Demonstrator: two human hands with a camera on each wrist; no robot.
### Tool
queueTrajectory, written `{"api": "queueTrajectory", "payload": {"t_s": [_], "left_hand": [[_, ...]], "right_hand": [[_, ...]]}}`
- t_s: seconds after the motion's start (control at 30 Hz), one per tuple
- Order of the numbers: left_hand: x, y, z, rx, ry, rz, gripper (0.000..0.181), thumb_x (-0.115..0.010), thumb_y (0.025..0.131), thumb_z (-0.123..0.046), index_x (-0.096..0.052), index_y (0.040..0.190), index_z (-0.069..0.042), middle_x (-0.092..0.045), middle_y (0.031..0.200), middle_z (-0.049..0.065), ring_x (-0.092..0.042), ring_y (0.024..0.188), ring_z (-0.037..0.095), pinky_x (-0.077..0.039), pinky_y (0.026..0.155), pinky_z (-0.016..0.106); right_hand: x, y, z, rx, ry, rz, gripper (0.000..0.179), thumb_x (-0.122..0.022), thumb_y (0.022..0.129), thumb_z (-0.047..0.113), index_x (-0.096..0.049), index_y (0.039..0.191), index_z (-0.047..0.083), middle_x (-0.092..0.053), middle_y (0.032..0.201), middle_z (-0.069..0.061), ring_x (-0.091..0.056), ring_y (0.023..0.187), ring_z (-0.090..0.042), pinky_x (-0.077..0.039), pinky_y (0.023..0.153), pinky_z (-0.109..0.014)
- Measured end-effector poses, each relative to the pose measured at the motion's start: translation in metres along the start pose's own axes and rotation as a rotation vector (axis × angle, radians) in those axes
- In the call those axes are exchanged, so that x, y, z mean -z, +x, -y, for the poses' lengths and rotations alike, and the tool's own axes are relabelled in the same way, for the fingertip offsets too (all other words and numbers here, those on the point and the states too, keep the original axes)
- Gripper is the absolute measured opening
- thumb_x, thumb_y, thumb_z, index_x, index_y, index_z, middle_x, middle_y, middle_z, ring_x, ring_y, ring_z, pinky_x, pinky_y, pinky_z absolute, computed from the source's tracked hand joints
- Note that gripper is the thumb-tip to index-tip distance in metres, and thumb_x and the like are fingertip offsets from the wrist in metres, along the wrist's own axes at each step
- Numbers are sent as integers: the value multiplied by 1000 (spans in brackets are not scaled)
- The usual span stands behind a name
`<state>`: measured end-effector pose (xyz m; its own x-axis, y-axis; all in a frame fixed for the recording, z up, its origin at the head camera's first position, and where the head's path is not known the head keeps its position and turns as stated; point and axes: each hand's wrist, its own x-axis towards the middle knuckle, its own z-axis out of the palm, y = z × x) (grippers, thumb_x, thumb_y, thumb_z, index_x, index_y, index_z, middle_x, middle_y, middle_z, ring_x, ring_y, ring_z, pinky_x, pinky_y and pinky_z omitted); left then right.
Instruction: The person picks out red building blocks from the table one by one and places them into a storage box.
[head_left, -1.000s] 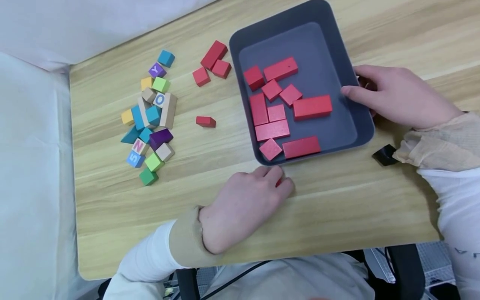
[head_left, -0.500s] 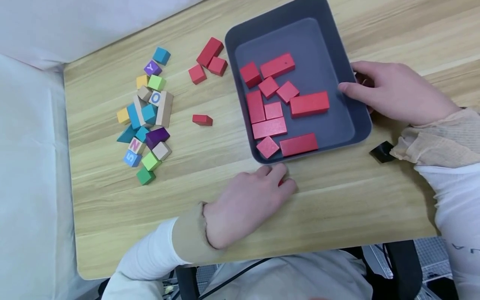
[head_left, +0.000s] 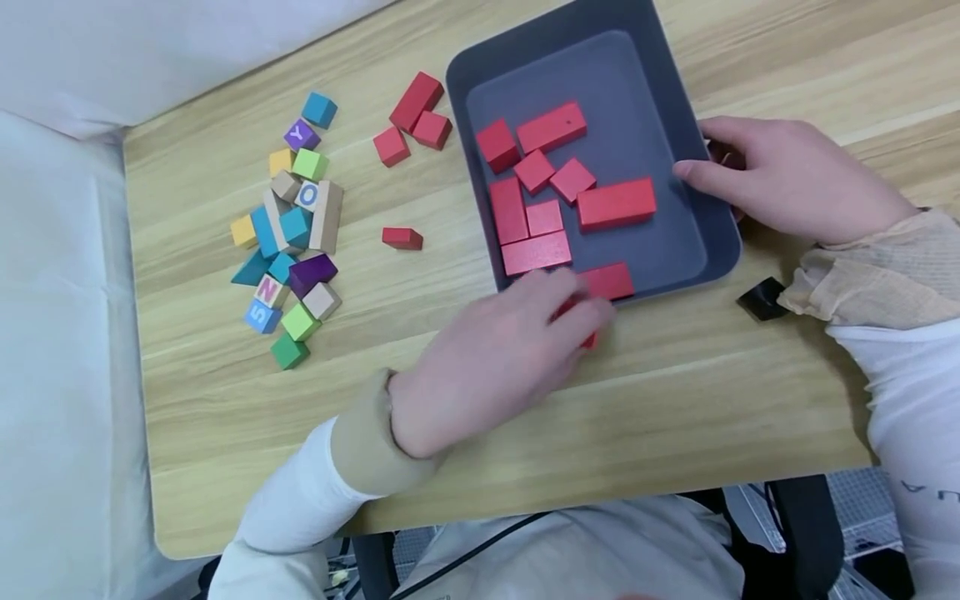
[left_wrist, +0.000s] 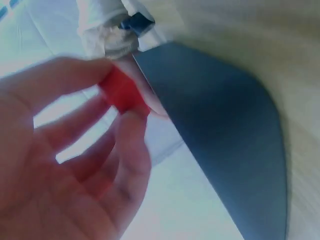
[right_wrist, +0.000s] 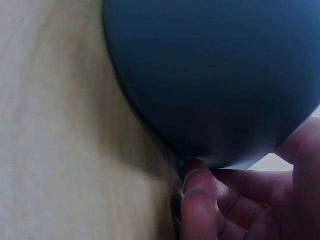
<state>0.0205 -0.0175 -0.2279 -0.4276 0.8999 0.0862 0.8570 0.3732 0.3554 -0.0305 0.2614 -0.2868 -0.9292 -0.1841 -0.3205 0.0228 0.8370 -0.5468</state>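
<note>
My left hand (head_left: 498, 354) pinches a red block (left_wrist: 122, 92) between thumb and fingertips, over the near rim of the dark blue-grey tray (head_left: 618, 75). In the head view the fingers hide most of that block and the tray's near left corner. My right hand (head_left: 802, 179) grips the tray's right wall, thumb over the rim and fingers curled underneath on the outside, as the right wrist view also shows. Several red blocks lie inside the tray, among them a long red block (head_left: 617, 204) and a red cube (head_left: 573, 181).
Left of the tray a lone small red block (head_left: 402, 239) lies on the wooden table (head_left: 420, 467). Behind it a longer red block (head_left: 416, 101) sits with two red cubes. Farther left is a cluster of mixed blocks, including a purple block (head_left: 312, 275).
My left hand has risen from the table in front of the tray and moved over its near rim, carrying the red block. The right hand keeps its grip on the tray.
</note>
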Motion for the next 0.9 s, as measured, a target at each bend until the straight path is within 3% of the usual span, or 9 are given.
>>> {"api": "queueTrajectory", "payload": {"t_s": [0.13, 0.47, 0.57, 0.73, 0.9], "left_hand": [[2, 15, 9, 63, 17, -1, 32, -56, 84, -15, -57, 115, -11, -52, 101, 4, -49, 89, 12, -44, 72, 21], [-7, 39, 26, 157, 92, 78, 36, -50, 85, -16, -53, 121, -16, -49, 103, 0, -47, 82, 9, -40, 64, 18], [-14, 42, 33, 176, 101, 97, 34, -48, 86, -15, -53, 119, -17, -50, 103, 0, -46, 85, 11, -40, 66, 19], [-26, 41, 45, 177, 86, 59, 30, -49, 86, -14, -56, 115, -15, -52, 102, 1, -49, 89, 11, -42, 74, 20], [-29, 39, 47, 175, 78, 62, 33, -50, 85, -15, -54, 118, -15, -51, 103, 1, -49, 90, 9, -42, 74, 20]], "right_hand": [[-1, 0, 0, 1, 12, 2, 41, -41, 91, 43, -48, 118, 14, -54, 84, -10, -48, 69, -21, -36, 55, -30], [-1, 0, 0, 19, 10, -9, 39, -40, 91, 42, -48, 117, 15, -55, 85, -9, -46, 73, -20, -34, 59, -30], [0, 0, 0, 23, 2, -12, 38, -40, 91, 42, -48, 117, 15, -55, 85, -8, -46, 71, -20, -34, 58, -30], [0, 0, 1, 16, 9, -6, 42, -40, 91, 42, -47, 122, 15, -55, 87, -10, -46, 74, -21, -33, 60, -31], [-1, 0, 1, 14, 14, -3, 40, -41, 91, 43, -48, 120, 16, -54, 85, -9, -46, 74, -20, -32, 61, -30]]}}
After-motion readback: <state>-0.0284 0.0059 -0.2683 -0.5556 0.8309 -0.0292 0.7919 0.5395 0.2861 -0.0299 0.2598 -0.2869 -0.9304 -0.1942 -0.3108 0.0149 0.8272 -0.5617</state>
